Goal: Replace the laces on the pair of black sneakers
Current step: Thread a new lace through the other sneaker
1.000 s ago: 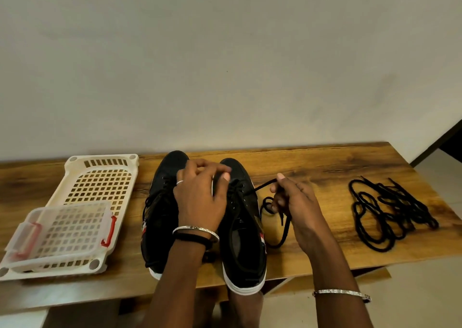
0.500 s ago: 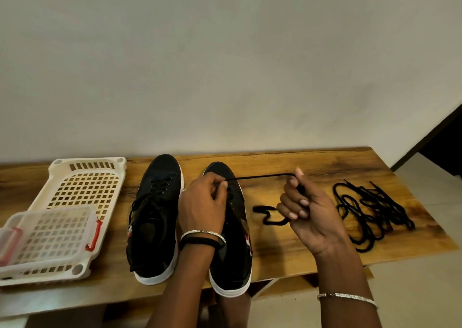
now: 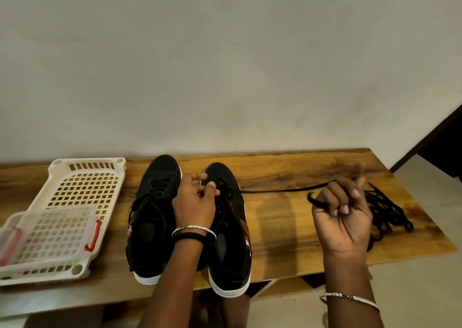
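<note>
Two black sneakers with white soles stand side by side on the wooden table (image 3: 287, 230), toes toward the wall. The left sneaker (image 3: 152, 217) is laced. My left hand (image 3: 193, 202) rests on the right sneaker (image 3: 231, 247), fingers pinched at its upper eyelets. A black lace (image 3: 280, 190) runs taut from that sneaker to my right hand (image 3: 343, 217), which is closed on its bunched end, well to the right. A pile of loose black laces (image 3: 387, 212) lies just behind my right hand.
A cream perforated plastic tray (image 3: 85, 185) lies at the table's left, with a smaller translucent basket with red handles (image 3: 47, 235) on it. The wall runs close behind the table. The table's right end and a dark doorway (image 3: 442, 152) are at the far right.
My right hand has pulled the lace out to the right, from beside the right sneaker to near the loose lace pile; the lace is now stretched straight. My left hand stays on the right sneaker.
</note>
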### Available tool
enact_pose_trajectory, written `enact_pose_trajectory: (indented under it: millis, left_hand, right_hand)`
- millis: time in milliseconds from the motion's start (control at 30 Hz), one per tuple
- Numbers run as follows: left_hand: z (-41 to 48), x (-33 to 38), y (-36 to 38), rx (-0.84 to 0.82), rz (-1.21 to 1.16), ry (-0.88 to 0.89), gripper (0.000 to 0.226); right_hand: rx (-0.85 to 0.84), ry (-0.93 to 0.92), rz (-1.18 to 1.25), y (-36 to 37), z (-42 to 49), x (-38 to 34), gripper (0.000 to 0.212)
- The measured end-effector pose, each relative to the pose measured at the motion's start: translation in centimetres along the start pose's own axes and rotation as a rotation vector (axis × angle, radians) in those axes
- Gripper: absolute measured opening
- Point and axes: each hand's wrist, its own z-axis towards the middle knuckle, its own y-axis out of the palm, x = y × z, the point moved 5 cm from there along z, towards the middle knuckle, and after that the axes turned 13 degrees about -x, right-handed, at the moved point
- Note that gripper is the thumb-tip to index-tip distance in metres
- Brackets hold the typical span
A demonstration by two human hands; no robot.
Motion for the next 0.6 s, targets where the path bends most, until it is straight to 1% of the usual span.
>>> enact_pose_trajectory:
  millis: [67,133,233,300,333,367,433,500,600]
  left_hand:
    - [-0.3,1.3,0.2,-0.023,0.056,0.116,0.02]
    - [-0.7,2.6,0.7,-0.085,0.077,0.207,0.015]
    - [-1.4,3.7,2.1,-0.319,0.075,0.295,0.008]
    - [-2.1,4.0,3.1,-0.461,0.158,0.354,0.014]
    - [-2.3,4.0,3.5,-0.497,0.207,0.375,0.018]
    - [-2.4,4.0,3.7,-0.507,0.257,0.389,0.02]
    - [-2.3,3.9,3.7,-0.502,0.31,0.4,0.017]
    - [-2.2,3.7,3.7,-0.529,0.287,0.388,0.015]
    - [-2.4,3.3,3.9,-0.621,0.241,0.338,0.015]
  right_hand:
    - [0.049,0.067,-0.054,-0.3,0.4,1.6,0.031]
    - [0.122,0.113,-0.164,-0.4,0.7,3.4,0.035]
    - [0.188,0.164,-0.226,-0.3,1.0,5.9,0.037]
    - [0.218,0.183,-0.242,-0.3,1.2,7.2,0.037]
    - [0.229,0.191,-0.258,-0.3,1.2,7.5,0.036]
    - [0.236,0.198,-0.277,-0.2,1.2,7.8,0.036]
    - [0.247,0.198,-0.319,-0.1,1.1,8.1,0.037]
    - [0.268,0.187,-0.365,-0.2,1.1,7.9,0.037]
    - [0.306,0.196,-0.423,-0.4,0.9,7.8,0.038]
